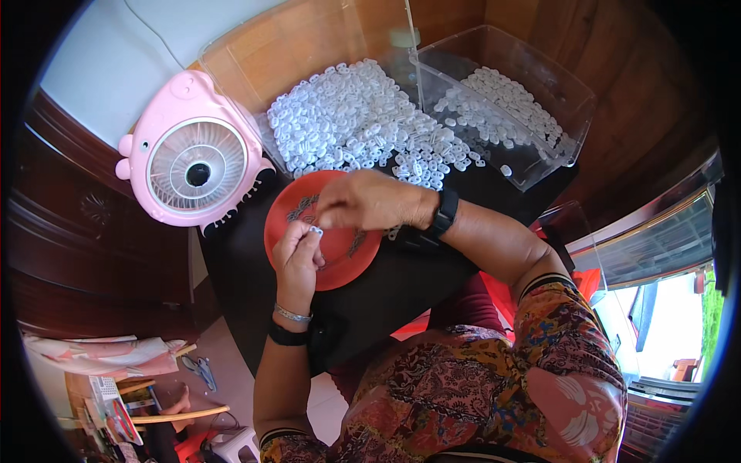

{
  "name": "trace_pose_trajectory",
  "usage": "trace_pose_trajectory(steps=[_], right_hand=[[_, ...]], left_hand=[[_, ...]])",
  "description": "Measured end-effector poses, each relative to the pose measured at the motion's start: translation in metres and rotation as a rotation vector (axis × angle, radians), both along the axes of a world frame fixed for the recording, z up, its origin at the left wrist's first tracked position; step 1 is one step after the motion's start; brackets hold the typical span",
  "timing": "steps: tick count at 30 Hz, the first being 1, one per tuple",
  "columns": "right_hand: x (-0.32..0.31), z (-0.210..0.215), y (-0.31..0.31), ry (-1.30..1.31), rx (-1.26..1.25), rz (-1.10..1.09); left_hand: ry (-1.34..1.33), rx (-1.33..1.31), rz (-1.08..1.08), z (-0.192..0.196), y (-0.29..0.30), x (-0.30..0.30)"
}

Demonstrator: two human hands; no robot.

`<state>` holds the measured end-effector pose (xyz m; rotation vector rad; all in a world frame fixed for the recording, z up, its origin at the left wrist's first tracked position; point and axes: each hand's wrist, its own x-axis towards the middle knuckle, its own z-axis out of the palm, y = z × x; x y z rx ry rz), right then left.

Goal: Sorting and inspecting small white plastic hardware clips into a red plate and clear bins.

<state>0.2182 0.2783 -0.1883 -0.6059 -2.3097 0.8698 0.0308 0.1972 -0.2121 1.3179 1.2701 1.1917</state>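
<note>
Over a red round dish [343, 276], my left hand [296, 258] pinches a small white plastic piece with holes [316, 230] between thumb and fingertips. My right hand [377, 199] is just above and to the right of that piece, its fingers drawn together in a pinch. Whatever they hold, if anything, is hidden and a little blurred. Small grey metal parts [356, 244] lie in the dish, partly covered by my hands. Beyond the dish spreads a large heap of similar white plastic pieces [340, 116].
A pink animal-shaped fan [199, 158] stands left of the dish. At the back right, a clear plastic box [532, 166] on its side holds more white pieces [502, 100]. A dark table [421, 266] carries everything. Someone's bare foot [182, 405] shows at lower left.
</note>
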Motion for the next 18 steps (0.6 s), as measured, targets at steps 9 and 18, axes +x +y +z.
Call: trace_pose_trajectory(steps=[9,18], right_hand=[[0.036,-0.02,0.056,-0.195,0.318,-0.525],[0.024,-0.037,0.057,-0.412,0.436,-0.392]], left_hand=[[-0.149,-0.116,0.218,0.001,0.006,-0.025],[-0.194,-0.106,0.198,0.001,0.006,-0.021]])
